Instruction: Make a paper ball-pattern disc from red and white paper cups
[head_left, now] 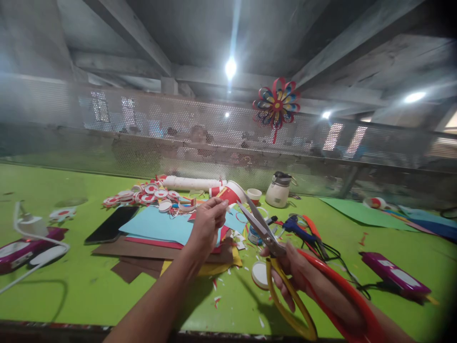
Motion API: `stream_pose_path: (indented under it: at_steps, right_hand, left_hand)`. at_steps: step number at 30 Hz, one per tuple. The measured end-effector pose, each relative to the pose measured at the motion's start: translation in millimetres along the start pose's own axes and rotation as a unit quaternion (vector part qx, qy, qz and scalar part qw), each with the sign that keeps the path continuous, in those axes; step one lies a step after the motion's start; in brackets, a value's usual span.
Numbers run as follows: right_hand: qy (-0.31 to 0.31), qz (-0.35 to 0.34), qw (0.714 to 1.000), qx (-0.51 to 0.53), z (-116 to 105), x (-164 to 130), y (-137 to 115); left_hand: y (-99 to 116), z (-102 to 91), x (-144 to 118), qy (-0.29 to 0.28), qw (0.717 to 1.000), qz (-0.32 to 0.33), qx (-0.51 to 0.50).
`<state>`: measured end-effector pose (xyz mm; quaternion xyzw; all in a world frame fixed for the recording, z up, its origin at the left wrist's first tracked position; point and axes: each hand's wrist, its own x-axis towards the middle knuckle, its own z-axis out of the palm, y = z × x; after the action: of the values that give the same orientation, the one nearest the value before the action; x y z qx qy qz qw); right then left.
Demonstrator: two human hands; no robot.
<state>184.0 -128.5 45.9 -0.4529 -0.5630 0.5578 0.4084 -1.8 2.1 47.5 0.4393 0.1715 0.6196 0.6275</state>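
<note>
Bright green bench [71, 286] under grey ceiling beams; perforated metal screen [143, 124] along its far edge, paper pinwheel [276, 105] hung on it. No legible writing anywhere. Left hand [207, 224] pinches a small paper piece [222, 204] above the stacked coloured sheets [157, 228]. Right hand [296, 276] grips large scissors [266, 231], yellow and red handles, blades parted, just beside that piece. Phone [111, 224] left of the sheets; near-left bench edge lies open.
</note>
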Motion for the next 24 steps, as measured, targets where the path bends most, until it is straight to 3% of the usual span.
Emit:
stream_pose_path:
  at_steps: [10, 17, 24]
  right_hand:
    - [-0.009, 0.038, 0.999, 0.018, -5.3, 2.0, -2.4]
    - [-0.007, 0.05, 0.998, -0.026, -9.2, -3.8, -3.8]
    - [0.003, 0.037, 0.999, -0.037, -6.0, -9.0, -20.8]
  left_hand:
    - [-0.7, -0.5, 1.2, 0.013, 0.999, 0.013, 0.026]
    - [0.5, -0.3, 1.5, 0.029, 0.998, 0.033, 0.047]
    - [-2.4, -3.1, 2.0, -0.001, 0.999, 0.007, 0.048]
